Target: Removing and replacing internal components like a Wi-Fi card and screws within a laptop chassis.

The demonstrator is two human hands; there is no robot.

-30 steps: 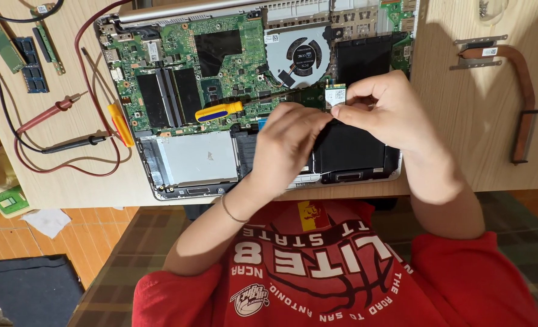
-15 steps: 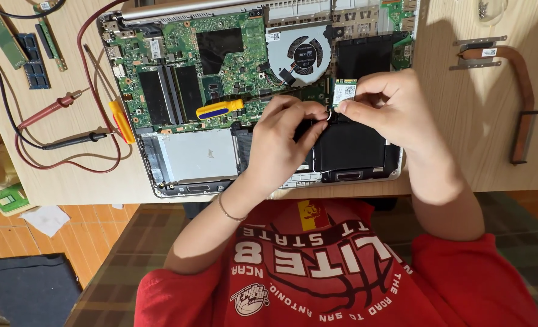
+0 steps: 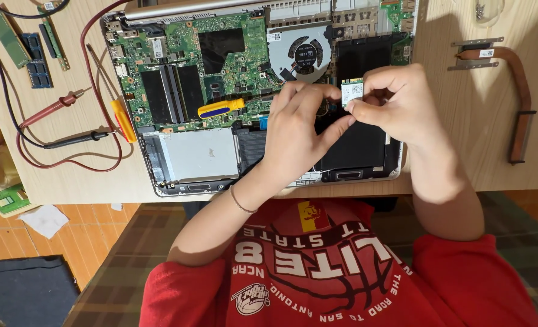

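Small wireless card (image 3: 352, 92) out of slot, pinched in right hand (image 3: 396, 106) above opened laptop (image 3: 184, 154) battery; left hand (image 3: 299, 130) fingertips grip card's edge. Fan, boards seated.

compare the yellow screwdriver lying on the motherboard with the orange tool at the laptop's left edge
The yellow screwdriver has a yellow handle with a blue band; the orange tool is plain orange. The screwdriver lies nearly level across the green motherboard, close to the left hand; the orange tool lies steeply slanted, mostly on the wooden table beside the laptop, far from both hands. Both lie loose, unheld.
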